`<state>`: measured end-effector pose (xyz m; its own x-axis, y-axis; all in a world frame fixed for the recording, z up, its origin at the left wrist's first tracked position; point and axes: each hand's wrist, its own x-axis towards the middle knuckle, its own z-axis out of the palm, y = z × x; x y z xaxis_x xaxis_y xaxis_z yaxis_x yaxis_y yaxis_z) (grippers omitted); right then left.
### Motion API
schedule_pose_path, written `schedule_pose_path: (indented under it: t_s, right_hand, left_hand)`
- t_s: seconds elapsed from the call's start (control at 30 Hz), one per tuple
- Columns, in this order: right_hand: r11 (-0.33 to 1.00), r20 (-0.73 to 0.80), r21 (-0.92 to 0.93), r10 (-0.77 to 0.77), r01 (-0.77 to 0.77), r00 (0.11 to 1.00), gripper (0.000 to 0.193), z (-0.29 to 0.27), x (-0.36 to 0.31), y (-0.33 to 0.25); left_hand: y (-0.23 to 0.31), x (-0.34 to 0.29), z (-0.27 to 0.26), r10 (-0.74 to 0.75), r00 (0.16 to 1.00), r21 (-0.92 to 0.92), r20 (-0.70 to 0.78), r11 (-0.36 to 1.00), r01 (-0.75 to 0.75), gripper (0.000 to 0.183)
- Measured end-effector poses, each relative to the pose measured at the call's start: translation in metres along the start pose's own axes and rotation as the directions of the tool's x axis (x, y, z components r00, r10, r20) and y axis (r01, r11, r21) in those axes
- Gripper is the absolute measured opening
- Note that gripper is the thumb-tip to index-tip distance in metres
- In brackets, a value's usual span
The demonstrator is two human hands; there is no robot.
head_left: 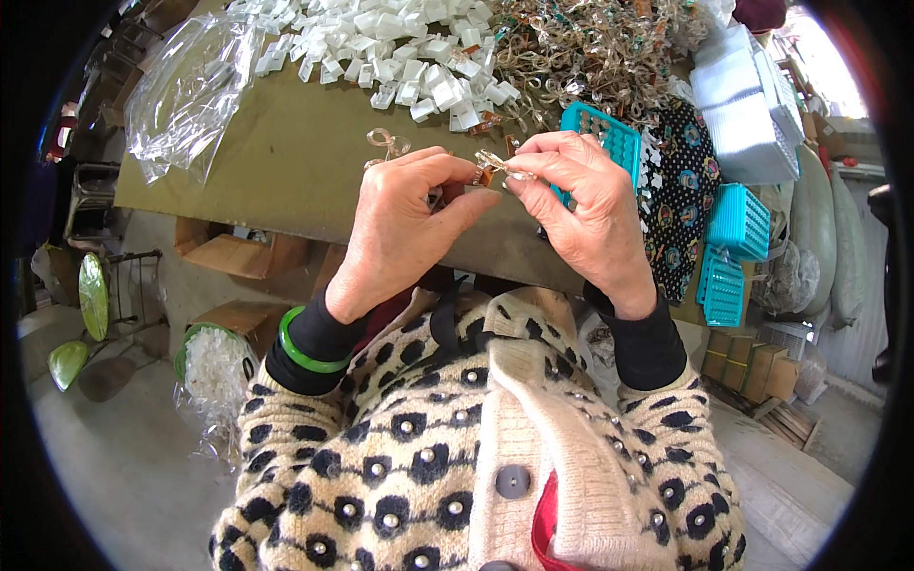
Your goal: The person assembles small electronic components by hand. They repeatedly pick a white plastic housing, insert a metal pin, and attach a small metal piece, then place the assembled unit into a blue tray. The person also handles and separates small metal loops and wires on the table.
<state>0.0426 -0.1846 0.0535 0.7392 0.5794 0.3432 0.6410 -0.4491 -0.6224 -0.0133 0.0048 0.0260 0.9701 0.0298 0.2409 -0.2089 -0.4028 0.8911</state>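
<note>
Your right hand (592, 205) pinches a small, clear, looped plastic piece (492, 160) over the flat, olive-green tabletop (286, 162), just beside your left hand (405, 214), its thumb and forefinger held narrow (I cannot tell what they grip). A second clear, looped plastic piece (383, 141) shows beyond your left knuckles.
</note>
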Motion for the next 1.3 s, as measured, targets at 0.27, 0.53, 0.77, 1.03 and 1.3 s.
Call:
schedule_pose_path:
  t_s: [0.27, 0.53, 0.77, 1.03, 1.3]
  right_hand:
    - [0.975, 0.087, 0.172, 0.126, -0.140, 0.988, 0.024, 0.002, -0.005, -0.004]
    - [0.276, 0.419, 0.776, 0.445, -0.566, 0.792, 0.035, 0.010, -0.005, -0.005]
    - [0.300, 0.419, 0.743, 0.488, -0.598, 0.766, 0.041, 0.010, -0.003, -0.004]
    - [0.250, 0.420, 0.783, 0.463, -0.570, 0.780, 0.030, 0.007, -0.003, 0.003]
    - [0.155, 0.487, 0.780, 0.458, -0.606, 0.744, 0.020, 0.010, -0.006, 0.002]
  left_hand:
    - [-0.004, -0.002, 0.005, 0.023, 0.997, -0.038, -0.071, 0.999, -0.026, 0.015]
    - [-0.005, 0.000, 0.009, -0.020, 0.993, -0.084, -0.115, 0.996, 0.010, 0.013]
    - [-0.005, 0.003, 0.009, 0.088, 0.991, 0.050, -0.099, 0.995, -0.083, 0.015]
    - [-0.004, 0.003, 0.010, 0.190, 0.976, 0.160, -0.103, 0.972, -0.172, 0.017]
    - [-0.007, 0.003, 0.012, 0.247, 0.961, 0.213, -0.121, 0.952, -0.218, 0.021]
